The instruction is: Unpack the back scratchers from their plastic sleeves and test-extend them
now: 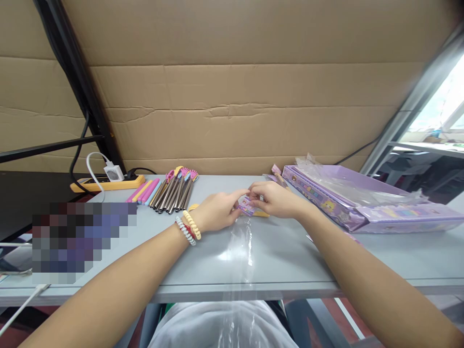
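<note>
Over the middle of the table, both hands meet at a small purple printed card [246,207]. My left hand [219,210], with coiled bands at the wrist, is closed on the card's left side. The fingers of my right hand [270,199] are bent and pinch its upper right part, covering some of it. A clear plastic sleeve [241,251] runs from the card down over the table edge towards my lap. Something yellow [261,213] shows under my right hand; its kind is unclear.
Several metal-shafted sticks with colourful tops [176,191] lie left of the hands, beside pink and yellow tubes [147,191]. A yellow power strip [108,183] lies behind them. On the right stands an open purple box [326,198] holding clear plastic. Cardboard [232,111] walls the back.
</note>
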The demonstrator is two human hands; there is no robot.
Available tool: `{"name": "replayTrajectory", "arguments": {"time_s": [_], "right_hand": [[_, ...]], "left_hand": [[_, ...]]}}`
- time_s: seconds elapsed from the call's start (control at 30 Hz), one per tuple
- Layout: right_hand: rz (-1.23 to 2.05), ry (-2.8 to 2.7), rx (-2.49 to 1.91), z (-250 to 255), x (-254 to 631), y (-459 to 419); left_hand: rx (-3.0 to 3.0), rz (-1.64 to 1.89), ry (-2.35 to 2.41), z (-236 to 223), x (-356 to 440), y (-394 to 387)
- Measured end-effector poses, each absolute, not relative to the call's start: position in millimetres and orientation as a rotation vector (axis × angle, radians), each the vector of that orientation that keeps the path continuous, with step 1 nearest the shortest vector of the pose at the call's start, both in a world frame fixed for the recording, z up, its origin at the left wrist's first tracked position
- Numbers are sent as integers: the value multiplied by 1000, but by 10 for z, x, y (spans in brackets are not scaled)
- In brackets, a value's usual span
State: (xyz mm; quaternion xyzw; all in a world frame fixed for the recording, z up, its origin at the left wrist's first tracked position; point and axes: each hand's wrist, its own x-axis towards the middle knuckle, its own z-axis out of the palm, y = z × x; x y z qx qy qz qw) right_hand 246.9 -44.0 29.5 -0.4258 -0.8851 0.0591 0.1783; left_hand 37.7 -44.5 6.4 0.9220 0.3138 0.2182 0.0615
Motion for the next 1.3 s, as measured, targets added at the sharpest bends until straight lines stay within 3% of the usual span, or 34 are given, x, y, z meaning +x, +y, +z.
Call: {"name": "replayTrajectory", "arguments": {"time_s": [1.3], "right_hand": [[108,-2371,-1240,430,2550,-501]], "left_hand": [[2844,547,978,78,360,-449]]}}
